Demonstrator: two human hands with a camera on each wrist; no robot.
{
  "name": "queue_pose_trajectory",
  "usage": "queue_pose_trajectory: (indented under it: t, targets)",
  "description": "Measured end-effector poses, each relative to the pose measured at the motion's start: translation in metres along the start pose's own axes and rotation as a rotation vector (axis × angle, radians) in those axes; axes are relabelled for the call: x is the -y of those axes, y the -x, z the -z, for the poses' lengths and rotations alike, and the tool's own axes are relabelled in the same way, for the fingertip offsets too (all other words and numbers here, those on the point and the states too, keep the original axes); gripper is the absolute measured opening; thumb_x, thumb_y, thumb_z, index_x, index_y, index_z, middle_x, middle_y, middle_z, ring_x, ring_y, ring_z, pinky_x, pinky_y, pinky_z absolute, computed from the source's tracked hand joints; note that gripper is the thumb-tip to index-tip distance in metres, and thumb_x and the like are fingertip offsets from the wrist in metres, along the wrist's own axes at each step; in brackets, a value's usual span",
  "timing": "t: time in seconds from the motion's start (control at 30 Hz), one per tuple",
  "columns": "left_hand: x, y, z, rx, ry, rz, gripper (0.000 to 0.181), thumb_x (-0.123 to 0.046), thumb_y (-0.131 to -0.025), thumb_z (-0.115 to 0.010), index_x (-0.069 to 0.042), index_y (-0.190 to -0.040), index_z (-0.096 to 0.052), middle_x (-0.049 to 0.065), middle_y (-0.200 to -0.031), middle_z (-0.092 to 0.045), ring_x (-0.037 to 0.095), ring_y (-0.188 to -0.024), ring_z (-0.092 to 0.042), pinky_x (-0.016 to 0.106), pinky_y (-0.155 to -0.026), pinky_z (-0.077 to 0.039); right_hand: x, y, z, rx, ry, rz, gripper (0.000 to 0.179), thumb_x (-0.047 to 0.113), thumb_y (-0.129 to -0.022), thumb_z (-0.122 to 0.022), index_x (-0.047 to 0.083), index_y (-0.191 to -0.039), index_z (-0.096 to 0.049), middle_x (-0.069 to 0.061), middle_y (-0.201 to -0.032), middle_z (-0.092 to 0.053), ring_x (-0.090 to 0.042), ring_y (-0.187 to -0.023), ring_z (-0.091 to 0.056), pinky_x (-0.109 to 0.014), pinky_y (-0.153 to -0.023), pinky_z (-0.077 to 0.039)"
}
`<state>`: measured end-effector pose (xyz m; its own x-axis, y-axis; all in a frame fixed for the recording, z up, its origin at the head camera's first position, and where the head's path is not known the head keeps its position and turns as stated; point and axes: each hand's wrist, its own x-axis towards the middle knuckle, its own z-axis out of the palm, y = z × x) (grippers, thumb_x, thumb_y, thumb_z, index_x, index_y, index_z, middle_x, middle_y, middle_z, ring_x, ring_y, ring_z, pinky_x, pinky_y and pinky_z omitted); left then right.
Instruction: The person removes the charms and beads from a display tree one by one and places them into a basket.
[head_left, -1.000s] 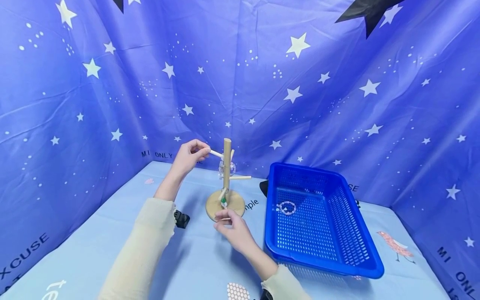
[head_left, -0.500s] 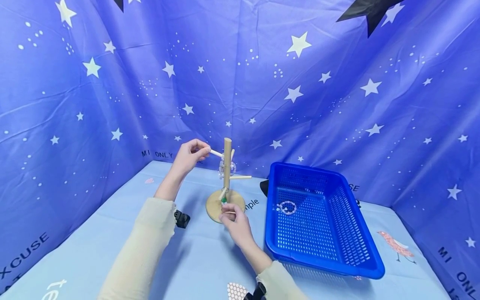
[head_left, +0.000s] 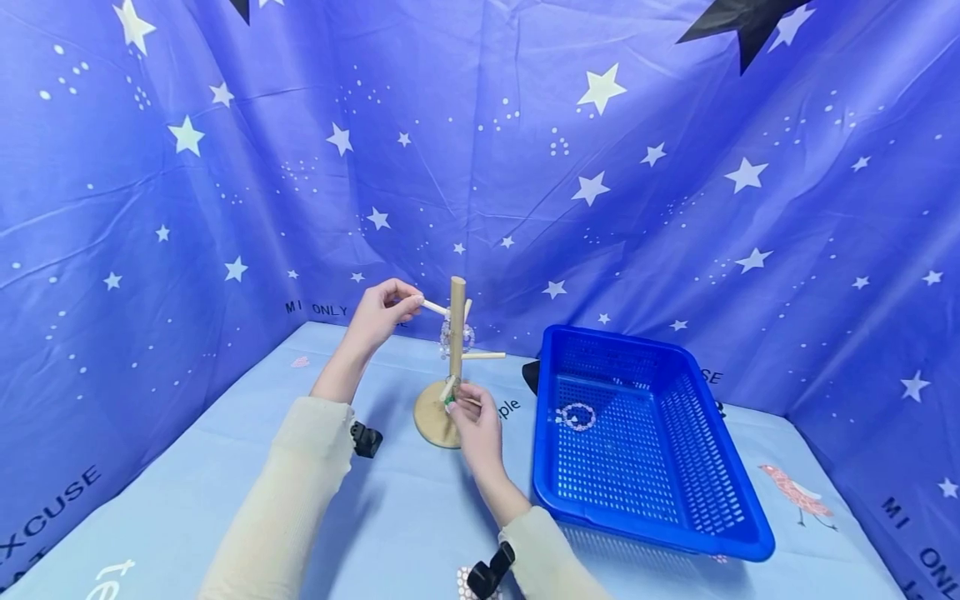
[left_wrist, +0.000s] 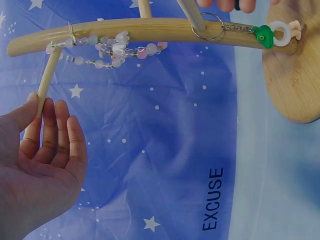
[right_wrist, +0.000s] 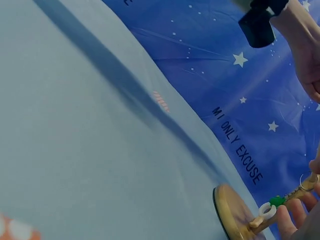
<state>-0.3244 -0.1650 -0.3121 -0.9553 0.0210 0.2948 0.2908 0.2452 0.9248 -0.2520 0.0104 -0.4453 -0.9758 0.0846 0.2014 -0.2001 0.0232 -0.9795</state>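
Note:
My left hand (head_left: 382, 312) pinches the end of an upper peg (left_wrist: 46, 82) on a wooden stand (head_left: 457, 333), between thumb and index finger. Beaded bracelets (left_wrist: 92, 62) in white, clear and pink hang from the upper pegs near the post. On a lower peg (head_left: 447, 387) a keychain (left_wrist: 265, 36) hangs by its metal ring, with a green charm and a white ring below. My right hand (head_left: 478, 421) is right beside this peg and the keychain, fingers loosely bent. In the left wrist view, its fingertips (left_wrist: 240, 5) lie apart from the charm.
A blue plastic basket (head_left: 652, 533) stands on the right with a pink beaded bracelet (head_left: 579, 417) inside. The stand's round base (head_left: 435, 421) rests on a light blue cloth (head_left: 405, 517). Behind hangs a star-patterned blue curtain (head_left: 510, 200). One bare peg (head_left: 483, 356) sticks out right.
My right hand has moved up and forward, from in front of the keychain's lower end to beside the lower peg. The left hand keeps its pinch on the upper peg.

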Motion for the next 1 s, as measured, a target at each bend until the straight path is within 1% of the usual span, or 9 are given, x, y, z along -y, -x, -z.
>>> queue_pose_trajectory:
  t: [0.2,0.27,0.33,0.4,0.5,0.63,0.77,0.9,1.0]
  targets:
    - [0.0,0.0,-0.001,-0.001,0.007,0.003,0.023,-0.014,-0.099,-0.063,0.007,-0.11,-0.062,-0.014,-0.079,-0.064,0.0,-0.076,-0.064,0.014,-0.072,-0.055,-0.003,-0.01,-0.005,-0.058,0.0,0.001,0.033,0.002,-0.094,-0.062,-0.004,-0.126,-0.057,-0.023,-0.121,-0.062,-0.035,-0.112,-0.063,-0.038,-0.098,-0.056]
    - [0.0,0.0,-0.001,0.0,0.011,0.006,0.023,-0.014,-0.099,-0.063,0.006,-0.11,-0.062,-0.014,-0.079,-0.064,0.004,-0.078,-0.065,0.014,-0.072,-0.055,-0.004,-0.012,-0.006,-0.08,0.004,-0.007,0.033,0.001,-0.093,-0.062,-0.005,-0.125,-0.058,-0.023,-0.12,-0.063,-0.034,-0.11,-0.064,-0.034,-0.096,-0.056]
    - [0.0,-0.001,-0.001,0.0,0.011,0.006,0.023,-0.014,-0.099,-0.063,0.006,-0.11,-0.062,-0.014,-0.079,-0.064,0.008,-0.081,-0.067,0.014,-0.073,-0.055,-0.004,-0.014,-0.008,-0.101,0.008,-0.012,0.031,0.0,-0.093,-0.062,-0.006,-0.123,-0.059,-0.024,-0.118,-0.064,-0.034,-0.108,-0.065,-0.027,-0.09,-0.057]
    - [0.001,-0.001,-0.001,-0.003,0.016,0.007,0.022,-0.013,-0.099,-0.063,0.006,-0.109,-0.062,-0.014,-0.079,-0.064,0.011,-0.082,-0.067,0.014,-0.072,-0.055,-0.002,-0.015,-0.009,-0.113,0.007,-0.017,0.027,-0.002,-0.093,-0.062,-0.009,-0.119,-0.06,-0.026,-0.115,-0.065,-0.035,-0.104,-0.065,-0.02,-0.083,-0.055]
    - [0.001,-0.001,-0.001,-0.005,0.013,0.002,0.022,-0.014,-0.099,-0.063,0.006,-0.109,-0.063,-0.014,-0.079,-0.064,0.008,-0.08,-0.066,0.014,-0.072,-0.055,0.01,-0.011,-0.008,-0.104,0.0,-0.025,0.02,-0.003,-0.094,-0.061,-0.012,-0.112,-0.062,-0.029,-0.11,-0.066,-0.032,-0.096,-0.065,-0.015,-0.074,-0.05]
    - [0.0,-0.001,-0.001,-0.004,0.014,-0.004,0.022,-0.014,-0.098,-0.063,0.005,-0.109,-0.063,-0.014,-0.079,-0.064,0.002,-0.077,-0.064,0.014,-0.072,-0.054,0.031,-0.003,-0.006,-0.091,-0.013,-0.027,0.017,-0.003,-0.094,-0.06,-0.014,-0.107,-0.062,-0.03,-0.108,-0.066,-0.024,-0.089,-0.064,-0.018,-0.073,-0.053]
    - [-0.001,0.0,-0.002,-0.004,0.015,-0.003,0.021,-0.013,-0.098,-0.063,0.005,-0.108,-0.063,-0.014,-0.079,-0.064,0.001,-0.076,-0.064,0.014,-0.072,-0.055,0.038,0.001,-0.005,-0.093,-0.033,-0.032,0.015,-0.003,-0.094,-0.061,-0.014,-0.104,-0.062,-0.029,-0.105,-0.066,-0.021,-0.087,-0.064,-0.018,-0.072,-0.054]
    - [-0.001,0.001,-0.002,-0.006,0.016,0.004,0.021,-0.013,-0.098,-0.063,0.005,-0.109,-0.063,-0.014,-0.079,-0.064,0.0,-0.075,-0.063,0.014,-0.072,-0.055,0.036,-0.001,-0.005,-0.086,-0.055,-0.064,0.015,-0.003,-0.094,-0.061,-0.014,-0.104,-0.063,-0.029,-0.107,-0.066,-0.02,-0.088,-0.065,-0.022,-0.077,-0.058]
    - [0.0,0.0,-0.001,-0.005,0.016,0.002,0.021,-0.013,-0.098,-0.063,0.005,-0.109,-0.063,-0.014,-0.08,-0.065,0.0,-0.076,-0.064,0.014,-0.073,-0.055,0.024,-0.006,-0.007,-0.095,-0.065,-0.067,0.015,-0.003,-0.094,-0.061,-0.014,-0.103,-0.064,-0.028,-0.108,-0.066,-0.026,-0.091,-0.066,-0.028,-0.078,-0.06]
